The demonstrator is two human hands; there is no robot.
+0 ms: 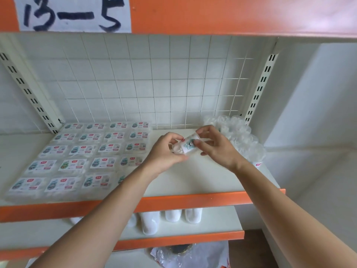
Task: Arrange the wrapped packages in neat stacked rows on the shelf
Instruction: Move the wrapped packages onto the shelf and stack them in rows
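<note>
Head view: pinching wrapped package point(186, 147) at both ends with left hand point(167, 153) and right hand point(215, 149), over shelf point(193, 180), just right of stacked rows point(92, 151). Keep label up, align edges square, seat flush against nearest row.

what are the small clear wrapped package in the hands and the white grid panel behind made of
The small clear wrapped package: apparently thin glossy plastic film, see-through and crinkled, with a printed label. The white grid back panel: likely painted metal wire, thin straight rods crossing in squares, smooth white finish.
</note>
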